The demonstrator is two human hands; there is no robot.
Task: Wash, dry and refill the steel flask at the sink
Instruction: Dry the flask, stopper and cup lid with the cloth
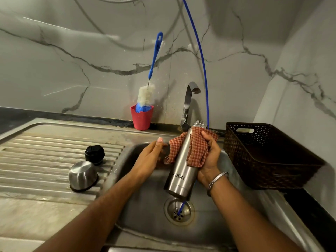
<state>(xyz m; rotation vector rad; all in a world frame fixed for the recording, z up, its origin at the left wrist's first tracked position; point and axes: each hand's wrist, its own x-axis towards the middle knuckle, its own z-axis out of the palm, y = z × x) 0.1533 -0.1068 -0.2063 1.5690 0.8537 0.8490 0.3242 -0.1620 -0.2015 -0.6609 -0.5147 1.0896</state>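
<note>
Over the basin of the steel sink (138,211), the person is holding the steel flask (180,171) tilted, with its open neck pointing up and away toward the tap (189,104) and its base hanging just above the drain (179,211). The right hand (209,155) is gripping the upper part of the flask through a red-and-white checked cloth (197,151), with its fingers curled round the cloth and the thumb lying over the top edge. The cloth is wrapping round the flask's shoulder, and one loose end is hanging out on the left side. The left hand (152,157) is sitting just left of the flask with its fingers straight and together, the fingertips reaching toward the loose end of the cloth; whether they are touching it cannot be told.

On the ribbed draining board to the left, the steel cup lid (82,175) is lying mouth down, and the black stopper (94,154) is standing just behind it. At the far edge of the sink a red cup (141,118) is holding a bottle brush (147,95) with a blue handle leaning against the marble wall. A thin blue tube (203,70) is coming down from above, passing behind the flask and ending in the drain. A dark woven basket (263,157) is sitting on the counter to the right.
</note>
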